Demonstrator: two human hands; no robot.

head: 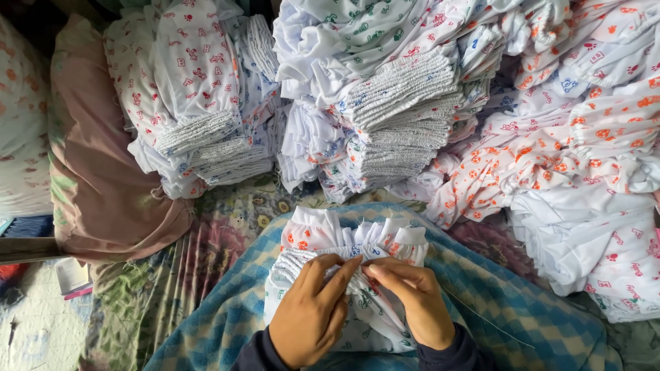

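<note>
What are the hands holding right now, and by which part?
Both the left hand and right hand pinch the small stack of white printed garments at its gathered elastic edge, fingertips meeting mid-edge.

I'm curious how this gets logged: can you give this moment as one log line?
left hand: pinching gathered waistband | right hand: pinching same waistband | item: small printed white garment bundle on blue checked cloth | behind: stacked printed garments

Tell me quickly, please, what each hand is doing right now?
Left hand: fingers pinched shut on the bundle of small printed garments at its gathered waistbands.
Right hand: fingers pinched shut on the same bundle, beside the left.
</note>
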